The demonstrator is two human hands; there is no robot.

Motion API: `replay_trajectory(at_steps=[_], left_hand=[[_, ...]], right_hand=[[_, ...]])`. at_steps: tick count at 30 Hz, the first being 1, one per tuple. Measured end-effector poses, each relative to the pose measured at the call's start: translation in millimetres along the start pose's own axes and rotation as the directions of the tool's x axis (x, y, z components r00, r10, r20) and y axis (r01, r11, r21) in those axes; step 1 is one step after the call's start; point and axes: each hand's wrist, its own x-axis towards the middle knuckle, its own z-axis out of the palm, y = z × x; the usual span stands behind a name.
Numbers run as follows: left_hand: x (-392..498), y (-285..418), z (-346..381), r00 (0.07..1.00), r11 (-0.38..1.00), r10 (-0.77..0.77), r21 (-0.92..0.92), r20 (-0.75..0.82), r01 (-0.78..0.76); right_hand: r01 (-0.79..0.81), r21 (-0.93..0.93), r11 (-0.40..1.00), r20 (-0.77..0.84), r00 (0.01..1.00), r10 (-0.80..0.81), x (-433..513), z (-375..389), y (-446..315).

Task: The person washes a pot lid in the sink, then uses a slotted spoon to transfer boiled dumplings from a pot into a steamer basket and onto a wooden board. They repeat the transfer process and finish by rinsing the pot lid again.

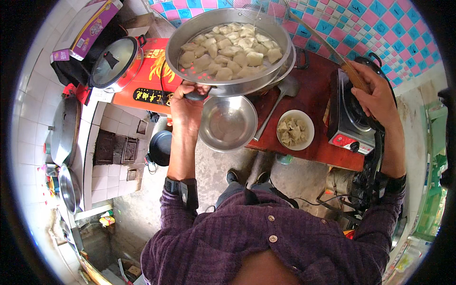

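Observation:
My left hand (188,103) grips the black side handle (198,95) of a wide metal pan (228,89), which is tilted towards me. Many pale dumplings (231,53) lie spread inside, and red dots show on the pan's floor near the handle. Beneath its right side another metal vessel (293,60) is partly hidden. In my right hand (374,89) is the wooden handle (356,76) of a wire skimmer (263,12), whose mesh basket hangs over the pan's far rim. Below the pan, a bare stainless steel bowl (228,123) sits near my left wrist.
A metal spatula (272,110) and a white bowl of dumplings (295,130) rest on the red-brown table (320,156). At right stands a portable stove (351,139). A lidded pan (115,64) sits on a red box (142,94) at left. A dark pan (161,148) is lower down.

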Motion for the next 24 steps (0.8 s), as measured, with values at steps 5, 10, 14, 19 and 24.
replay_trajectory(at_steps=[5, 10, 14, 19, 24], left_hand=[[-20.3, -9.8, -1.4, 0.975, 1.000, -0.015, -0.023, -0.221, 0.011], [-5.1, -24.2, -3.5, 0.996, 0.999, 0.053, -0.016, 0.073, -0.052], [-14.6, -21.9, -1.8, 0.993, 0.997, 0.059, -0.032, -0.106, -0.063], [-4.2, -13.4, 3.5, 0.998, 0.990, 0.068, 0.121, -0.010, -0.066], [-3.6, -11.5, -0.2, 0.997, 0.989, 0.060, 0.135, -0.046, -0.053]], right_hand=[[-0.031, -0.013, 0.999, -0.005, 1.000, 0.031, -2.1, -6.0, 3.5], [-0.021, 0.009, 1.000, -0.001, 1.000, 0.021, 2.8, -2.2, 8.5], [-0.027, -0.099, 0.995, 0.012, 1.000, 0.028, -2.9, -3.4, 5.8], [-0.006, -0.044, 0.999, 0.079, 0.997, 0.010, -2.7, 0.2, 3.0], [0.033, -0.134, 0.990, 0.080, 0.997, -0.023, 2.0, 5.2, 7.5]])
